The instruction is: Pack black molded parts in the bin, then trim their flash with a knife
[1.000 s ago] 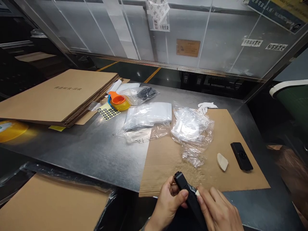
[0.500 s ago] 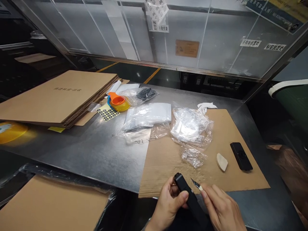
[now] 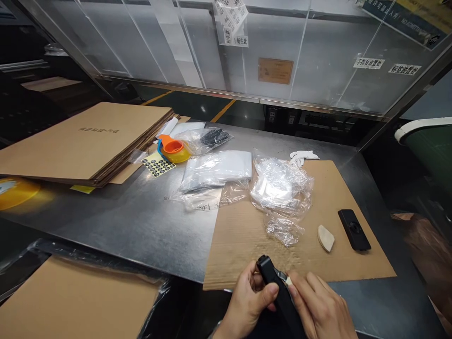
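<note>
A long black plastic casing (image 3: 284, 299) is tilted in my left hand (image 3: 250, 297), whose fingers and thumb are wrapped around its upper part. My right hand (image 3: 319, 301) pinches a small craft knife (image 3: 283, 277) with a pale handle. The knife's blade lies against the casing's right edge; whether it cuts in, I cannot tell. A second black device (image 3: 354, 230) with a round part rests on the cardboard sheet (image 3: 243, 249) to the right. Near it lies a beige wedge-shaped pad (image 3: 325, 238). The lower end of the casing is lost in shadow.
Crumpled clear plastic bags (image 3: 281, 186) and a wrapped white stack (image 3: 219, 167) lie mid-table. Left are an orange-and-yellow tape dispenser (image 3: 173, 147), a sticker sheet (image 3: 158, 164) and stacked cardboard (image 3: 88, 141). White gloves (image 3: 302, 156) lie at the back. A framed panel (image 3: 261, 52) overhangs the table.
My right hand has moved slightly left, bringing the knife blade from beside the casing onto its edge. My left hand and the casing have barely shifted.
</note>
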